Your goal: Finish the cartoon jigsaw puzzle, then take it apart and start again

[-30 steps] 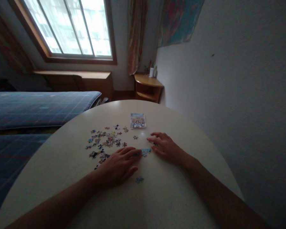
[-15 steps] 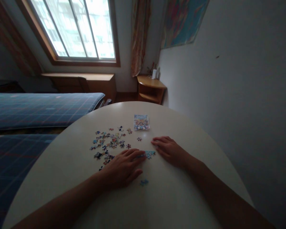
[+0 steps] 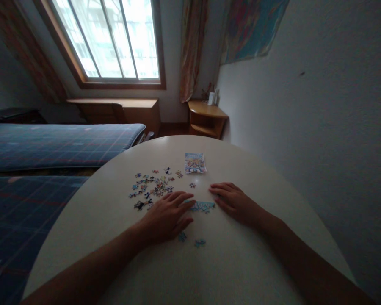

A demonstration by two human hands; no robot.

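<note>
A short strip of joined light-blue jigsaw pieces lies flat on the white table. My left hand is open, palm down, with its fingertips on the strip's left end and covering part of it. Just beyond the strip's right end, my right hand rests with its fingers stretched out on the table. Below the left thumb lies a blue piece, partly hidden, and beside it another blue piece. Loose jigsaw pieces are scattered at the left, some behind my left hand.
A small printed picture sheet lies toward the far side of the round table. One loose piece sits between it and the strip. A plaid-covered bed stands at the left, a wall at the right.
My left hand has drawn back a little from the strip, so more of the strip shows. A blue piece now shows below the left thumb. The whole view has shifted slightly.
</note>
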